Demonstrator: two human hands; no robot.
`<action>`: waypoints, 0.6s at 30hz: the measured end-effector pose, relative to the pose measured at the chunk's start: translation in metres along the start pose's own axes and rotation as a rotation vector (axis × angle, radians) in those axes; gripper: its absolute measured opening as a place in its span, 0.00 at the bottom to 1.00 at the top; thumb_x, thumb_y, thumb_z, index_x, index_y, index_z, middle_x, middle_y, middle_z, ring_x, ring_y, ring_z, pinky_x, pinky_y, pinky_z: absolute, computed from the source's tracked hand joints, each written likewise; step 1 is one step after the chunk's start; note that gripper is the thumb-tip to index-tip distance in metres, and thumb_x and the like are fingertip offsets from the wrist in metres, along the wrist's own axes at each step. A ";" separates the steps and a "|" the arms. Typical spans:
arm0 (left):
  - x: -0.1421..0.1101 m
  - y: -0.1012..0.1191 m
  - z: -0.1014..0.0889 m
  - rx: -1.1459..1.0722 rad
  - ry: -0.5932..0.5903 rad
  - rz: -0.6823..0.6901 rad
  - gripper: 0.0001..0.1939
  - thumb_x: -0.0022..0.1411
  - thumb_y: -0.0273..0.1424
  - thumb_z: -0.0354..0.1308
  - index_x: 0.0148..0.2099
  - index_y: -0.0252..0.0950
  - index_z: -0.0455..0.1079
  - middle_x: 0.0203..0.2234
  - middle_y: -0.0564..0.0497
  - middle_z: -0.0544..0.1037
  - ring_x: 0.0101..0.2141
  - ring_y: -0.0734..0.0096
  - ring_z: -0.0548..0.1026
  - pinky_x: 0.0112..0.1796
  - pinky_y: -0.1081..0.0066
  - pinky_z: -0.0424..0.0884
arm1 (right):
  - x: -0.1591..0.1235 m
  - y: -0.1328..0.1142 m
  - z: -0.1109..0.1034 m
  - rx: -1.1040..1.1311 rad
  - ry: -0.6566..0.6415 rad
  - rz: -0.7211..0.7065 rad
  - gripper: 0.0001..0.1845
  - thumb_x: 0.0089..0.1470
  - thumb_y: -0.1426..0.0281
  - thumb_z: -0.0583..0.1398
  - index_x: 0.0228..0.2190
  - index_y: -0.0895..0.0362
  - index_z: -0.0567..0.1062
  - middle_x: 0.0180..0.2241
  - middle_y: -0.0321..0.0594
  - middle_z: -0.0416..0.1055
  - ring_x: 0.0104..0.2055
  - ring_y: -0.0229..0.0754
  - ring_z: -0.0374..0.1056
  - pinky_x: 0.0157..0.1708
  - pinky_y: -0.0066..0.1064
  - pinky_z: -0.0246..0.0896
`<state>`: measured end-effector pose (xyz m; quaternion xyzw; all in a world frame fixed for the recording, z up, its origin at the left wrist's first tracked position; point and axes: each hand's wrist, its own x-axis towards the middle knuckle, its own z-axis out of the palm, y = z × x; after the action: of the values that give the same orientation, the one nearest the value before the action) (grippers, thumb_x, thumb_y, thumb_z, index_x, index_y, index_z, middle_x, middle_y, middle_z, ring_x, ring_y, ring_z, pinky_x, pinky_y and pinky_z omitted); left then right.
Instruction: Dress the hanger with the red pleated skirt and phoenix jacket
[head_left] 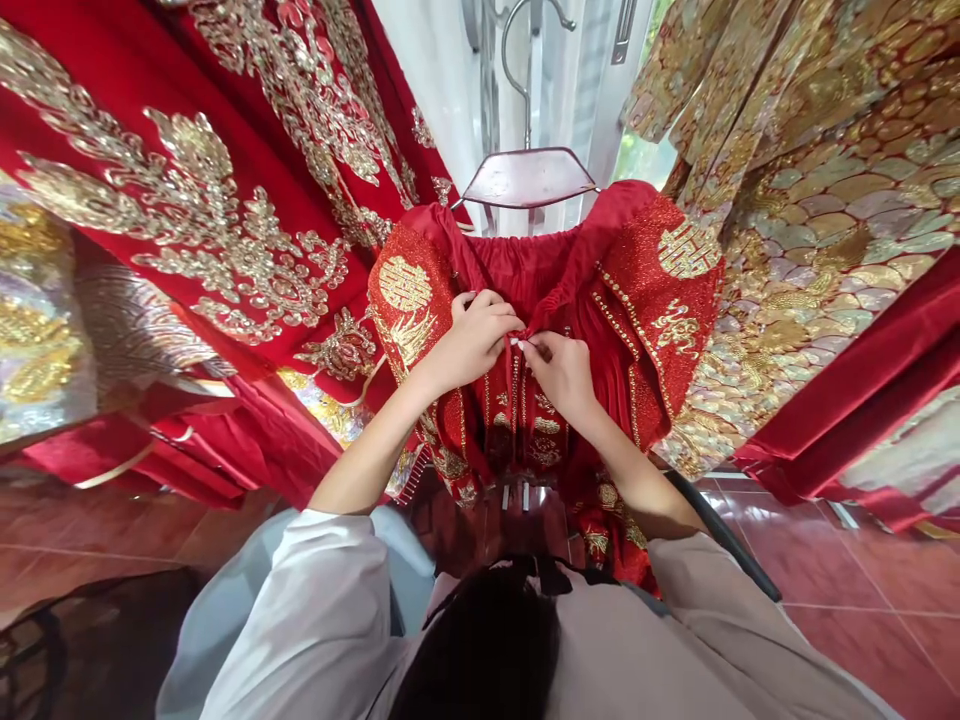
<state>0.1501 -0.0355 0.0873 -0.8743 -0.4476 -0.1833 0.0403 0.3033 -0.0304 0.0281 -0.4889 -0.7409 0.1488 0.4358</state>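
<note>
A red dress [622, 300] with gold embroidery and beaded trim hangs in front of me on a hanger [529, 178]. At the middle of its front, just below the gathered neckline, my left hand [480, 338] pinches the red fabric. My right hand [559, 370] meets it there, thumb and fingers closed on the same part of the dress. Their fingertips nearly touch. Whether a small fastener or tie lies between the fingers is too small to tell.
Red garments with silver-gold beadwork [202, 200] hang at the left. A gold scale-patterned garment [810, 260] hangs at the right. A white curtain [439, 70] and a metal frame stand behind the hanger. A light blue plastic seat [202, 640] is below, on red floor tiles [847, 570].
</note>
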 end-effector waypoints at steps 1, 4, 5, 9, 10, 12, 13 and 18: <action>-0.001 0.000 -0.001 -0.009 -0.006 0.001 0.20 0.56 0.16 0.45 0.43 0.37 0.73 0.41 0.48 0.76 0.48 0.61 0.65 0.53 0.52 0.51 | -0.001 0.000 0.002 -0.003 0.010 -0.001 0.13 0.57 0.67 0.55 0.26 0.60 0.75 0.23 0.39 0.72 0.23 0.35 0.64 0.30 0.25 0.54; -0.004 0.001 -0.003 -0.003 0.002 -0.011 0.20 0.58 0.17 0.46 0.44 0.39 0.73 0.40 0.49 0.77 0.48 0.61 0.65 0.54 0.51 0.50 | -0.006 0.006 0.007 0.027 -0.001 -0.029 0.14 0.56 0.68 0.54 0.24 0.60 0.73 0.20 0.37 0.69 0.21 0.34 0.61 0.28 0.24 0.52; -0.007 0.002 -0.004 0.007 0.009 -0.018 0.20 0.58 0.18 0.46 0.44 0.40 0.74 0.40 0.50 0.77 0.48 0.62 0.65 0.55 0.50 0.48 | -0.010 0.010 0.010 0.034 -0.011 -0.034 0.14 0.57 0.67 0.54 0.23 0.60 0.73 0.20 0.37 0.68 0.21 0.33 0.60 0.27 0.24 0.51; -0.018 0.001 -0.012 0.048 0.044 -0.045 0.19 0.61 0.20 0.45 0.43 0.43 0.74 0.38 0.51 0.78 0.47 0.63 0.66 0.57 0.49 0.45 | -0.034 0.031 0.032 -0.042 -0.152 0.027 0.16 0.58 0.68 0.51 0.25 0.61 0.74 0.21 0.39 0.70 0.22 0.34 0.60 0.27 0.24 0.50; -0.021 0.000 -0.014 0.055 0.051 -0.051 0.19 0.61 0.20 0.45 0.42 0.43 0.74 0.37 0.51 0.78 0.46 0.63 0.67 0.57 0.49 0.45 | -0.043 0.038 0.039 -0.074 -0.219 0.058 0.16 0.59 0.69 0.51 0.26 0.61 0.75 0.23 0.40 0.71 0.23 0.34 0.62 0.28 0.24 0.50; -0.025 -0.003 -0.016 0.066 0.059 -0.058 0.18 0.61 0.20 0.45 0.42 0.42 0.74 0.37 0.51 0.78 0.46 0.63 0.67 0.57 0.49 0.46 | -0.060 0.050 0.052 -0.120 -0.340 0.108 0.15 0.59 0.71 0.51 0.27 0.61 0.76 0.25 0.42 0.73 0.25 0.36 0.65 0.29 0.24 0.51; -0.027 -0.005 -0.017 0.069 0.055 -0.052 0.18 0.61 0.20 0.46 0.41 0.42 0.74 0.36 0.51 0.79 0.45 0.63 0.68 0.57 0.49 0.46 | -0.068 0.056 0.055 -0.133 -0.376 0.121 0.15 0.58 0.73 0.51 0.27 0.61 0.76 0.25 0.42 0.73 0.26 0.36 0.66 0.30 0.24 0.52; -0.034 -0.007 -0.028 -0.010 0.052 0.071 0.17 0.59 0.22 0.46 0.43 0.40 0.74 0.39 0.50 0.78 0.45 0.64 0.70 0.56 0.54 0.55 | -0.081 0.070 0.026 -0.145 -0.443 0.142 0.13 0.55 0.75 0.54 0.25 0.61 0.75 0.24 0.43 0.74 0.25 0.38 0.68 0.30 0.26 0.55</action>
<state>0.1185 -0.0647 0.1009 -0.8849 -0.4139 -0.2069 0.0540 0.3364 -0.0610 -0.0726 -0.5252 -0.7908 0.2293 0.2148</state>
